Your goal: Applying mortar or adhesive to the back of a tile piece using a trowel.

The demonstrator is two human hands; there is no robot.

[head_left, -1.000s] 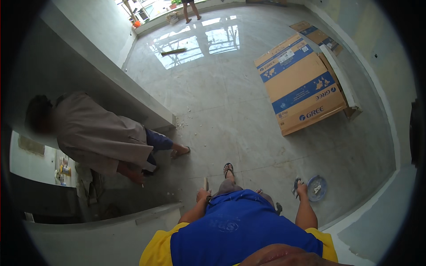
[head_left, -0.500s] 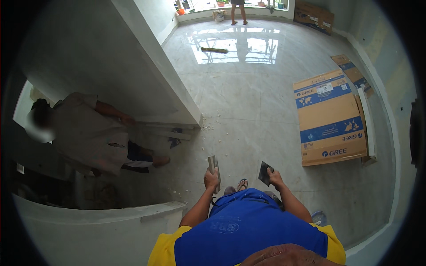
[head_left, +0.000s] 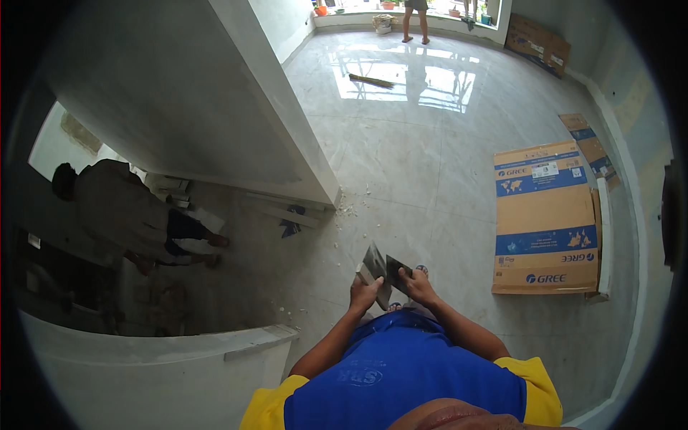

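In front of my body, my left hand is closed around a plastering trowel with a long grey blade, tilted upward. My right hand grips a dark, flat putty knife, its thumb on the blade's near end. The two blades are side by side with their edges close together; I cannot tell if they touch. Both tools are held above the tiled floor, near my feet.
Flattened cardboard boxes lie to the right. A wall end stands at left, with white debris beside it. A low wall is near left. A co-worker is beyond it; another person stands at the far window. A broom lies ahead.
My hands have come together, bringing the putty knife leftward beside the trowel. The view has shifted, and the co-worker at left has moved farther away, toward the doorway.
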